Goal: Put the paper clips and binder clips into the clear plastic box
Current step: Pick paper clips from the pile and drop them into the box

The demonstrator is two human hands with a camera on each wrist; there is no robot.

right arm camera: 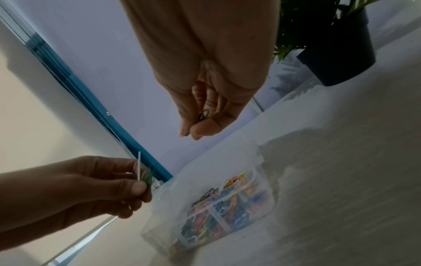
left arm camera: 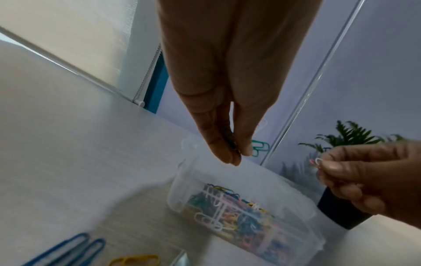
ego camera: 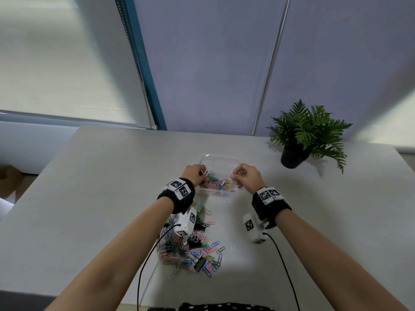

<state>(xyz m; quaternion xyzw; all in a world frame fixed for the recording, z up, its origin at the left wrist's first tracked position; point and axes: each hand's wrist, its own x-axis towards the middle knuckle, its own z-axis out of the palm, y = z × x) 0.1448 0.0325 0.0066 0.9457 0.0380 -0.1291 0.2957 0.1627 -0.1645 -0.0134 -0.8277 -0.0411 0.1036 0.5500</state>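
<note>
A clear plastic box (ego camera: 221, 159) stands mid-table, its near half filled with coloured paper clips (ego camera: 221, 184). My left hand (ego camera: 197, 173) hovers over the box's left edge and pinches a few paper clips, white and green (left arm camera: 259, 146). My right hand (ego camera: 243, 176) is over the box's right edge, pinching small clips (left arm camera: 317, 161) between thumb and fingers. Closer to me on the table lies a loose pile of coloured paper clips (ego camera: 190, 250) with black binder clips (ego camera: 199, 264) among them, partly hidden by my left wrist camera.
A potted green plant (ego camera: 307, 135) in a dark pot stands at the back right of the white table (ego camera: 89, 198). A window blind and purple wall panels rise behind the table. Black cables run from both wrist cameras toward me.
</note>
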